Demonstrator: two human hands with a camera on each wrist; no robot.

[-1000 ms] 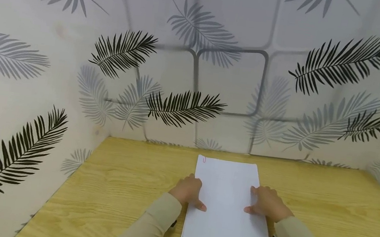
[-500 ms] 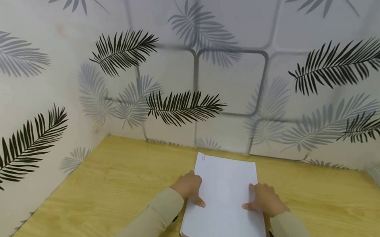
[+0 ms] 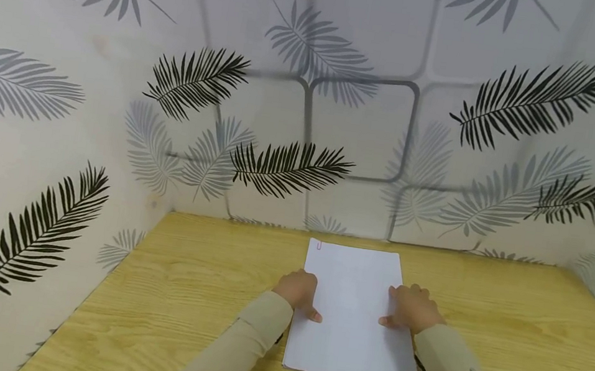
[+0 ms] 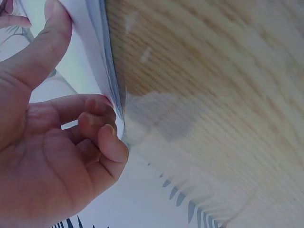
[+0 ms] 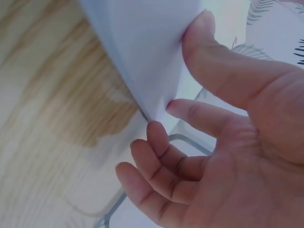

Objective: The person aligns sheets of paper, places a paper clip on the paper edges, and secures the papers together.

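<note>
A stack of white paper lies flat on the wooden table, with a small red paper clip at its far left corner. My left hand grips the stack's left side, thumb on the top sheet. In the left wrist view, the fingers curl in by the paper edge. Across from it, my right hand holds the right side, its thumb also on top. The right wrist view shows the index fingertip touching the stack's side, while the other fingers bend loosely near the edge.
The wood-grain table extends left and right of the stack. Behind it rises a pale wall covering with a leaf print, and a similar one stands on the left side.
The stack has slid slightly away from me with both hands, mostly in the first half second. Both hands keep their places on its sides.
</note>
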